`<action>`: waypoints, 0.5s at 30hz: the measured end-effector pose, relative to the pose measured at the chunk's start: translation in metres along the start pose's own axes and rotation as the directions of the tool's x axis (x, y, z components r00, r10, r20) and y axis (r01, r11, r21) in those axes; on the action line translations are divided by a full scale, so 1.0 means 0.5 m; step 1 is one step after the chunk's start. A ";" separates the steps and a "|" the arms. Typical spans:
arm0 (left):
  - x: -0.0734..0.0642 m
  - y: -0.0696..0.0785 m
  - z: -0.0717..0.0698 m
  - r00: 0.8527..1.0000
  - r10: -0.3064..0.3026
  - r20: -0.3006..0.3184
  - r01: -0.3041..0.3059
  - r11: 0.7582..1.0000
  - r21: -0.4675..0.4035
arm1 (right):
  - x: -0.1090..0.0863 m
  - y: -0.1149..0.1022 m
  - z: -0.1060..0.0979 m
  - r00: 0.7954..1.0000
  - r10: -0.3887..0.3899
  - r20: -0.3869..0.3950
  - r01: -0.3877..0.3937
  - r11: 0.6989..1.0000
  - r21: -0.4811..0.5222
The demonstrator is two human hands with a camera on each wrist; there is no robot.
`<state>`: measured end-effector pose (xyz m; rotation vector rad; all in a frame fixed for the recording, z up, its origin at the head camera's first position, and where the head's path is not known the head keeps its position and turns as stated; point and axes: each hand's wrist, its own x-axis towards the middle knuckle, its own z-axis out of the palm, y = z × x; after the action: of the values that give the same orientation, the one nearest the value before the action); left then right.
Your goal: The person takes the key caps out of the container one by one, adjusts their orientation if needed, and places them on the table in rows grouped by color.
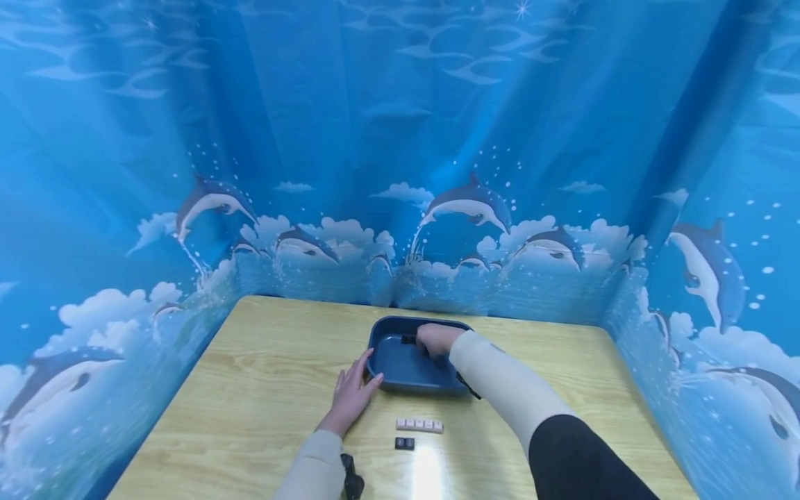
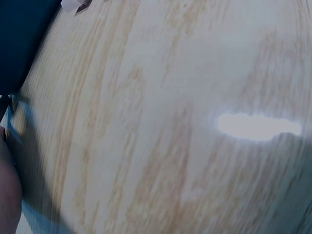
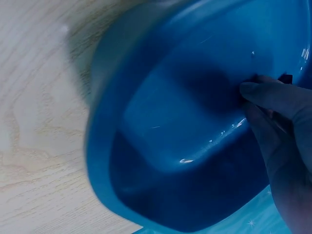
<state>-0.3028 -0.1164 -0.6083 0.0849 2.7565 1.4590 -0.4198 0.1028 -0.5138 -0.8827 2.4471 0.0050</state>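
A dark blue plastic basin (image 1: pixel 400 371) sits on the table. My right hand (image 1: pixel 435 339) reaches down into it, thumb and fingers pinching small black keycaps (image 1: pixel 408 339). In the right wrist view the fingers (image 3: pixel 273 97) cover most of these keycaps, and a dark corner (image 3: pixel 287 78) sticks out past them. At the basin's left side my left hand (image 1: pixel 353 396) rests with its fingers extended, fingertips right at the rim. In front of the basin lies a row of several pale pink keycaps (image 1: pixel 419 425). Nearer to me are two black keycaps (image 1: pixel 404 443) side by side.
The light wood table (image 1: pixel 262 389) carries the basin and the keycaps. A blue curtain (image 1: pixel 350 173) with printed dolphins hangs behind the table and along both sides. Dark straps (image 1: pixel 352 479) show at the left wrist. Light glares off the tabletop near the front.
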 end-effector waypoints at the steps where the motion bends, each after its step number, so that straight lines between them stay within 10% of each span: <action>1: -0.001 0.000 0.001 1.000 0.002 0.005 -0.002 1.000 0.001 | -0.004 0.000 0.000 1.000 0.007 0.009 -0.007 1.000 0.010; 15: 0.003 -0.002 -0.003 1.000 -0.008 0.028 0.008 1.000 0.019 | -0.060 0.001 -0.024 0.998 -0.058 0.001 0.057 0.992 0.115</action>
<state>-0.3041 -0.1180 -0.6085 0.0939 2.7454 1.4197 -0.4064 0.1187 -0.4889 -0.9004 2.3910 -0.1534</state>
